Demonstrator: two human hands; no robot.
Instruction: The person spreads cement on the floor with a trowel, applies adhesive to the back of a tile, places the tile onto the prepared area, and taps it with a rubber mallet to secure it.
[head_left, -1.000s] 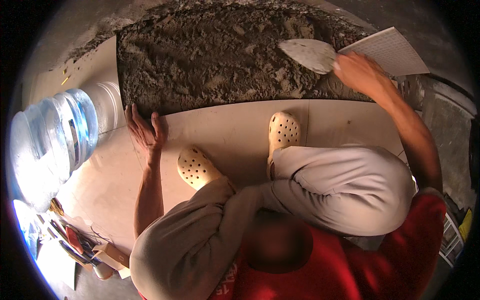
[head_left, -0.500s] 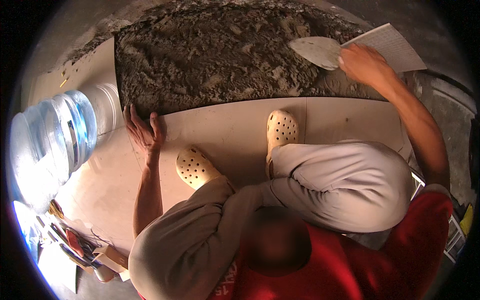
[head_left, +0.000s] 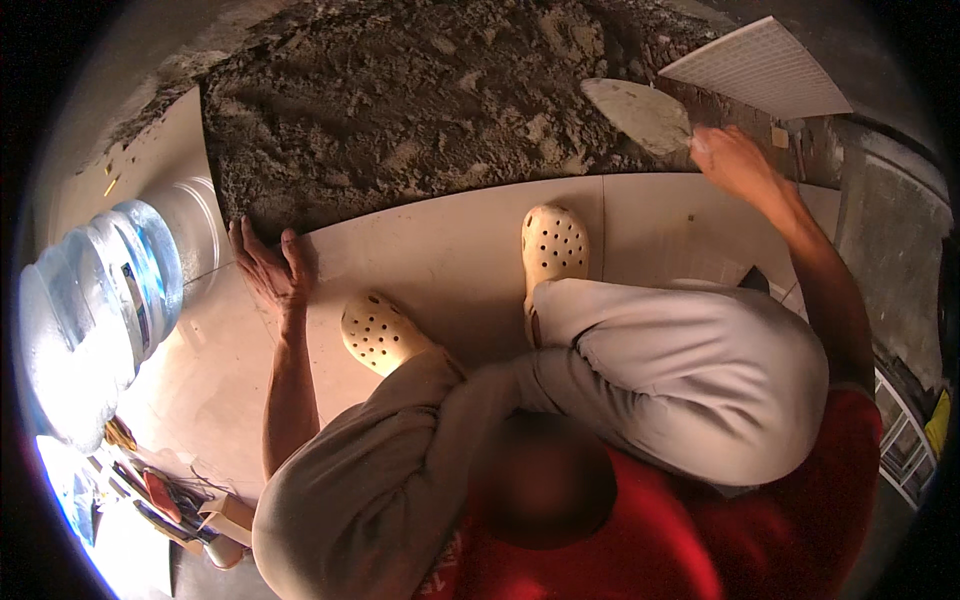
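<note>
**Grey-brown mortar bordered by pale tiles**

At far left, a clear, blue-tinted water jug rests on the tiles. Right of it, the left hand is set down on the pale surface, thumb spread away from the fingers, fingertips at the mortar's near left corner; how firmly it presses, I cannot tell. Two cream clogs with round holes stand between the hands. The trowel points left over the right part of the mortar; whether its blade touches, I cannot tell. The right hand has its fingers curled closed around the handle end. Just beyond, a loose tile sits tilted, gridded face showing.
</note>
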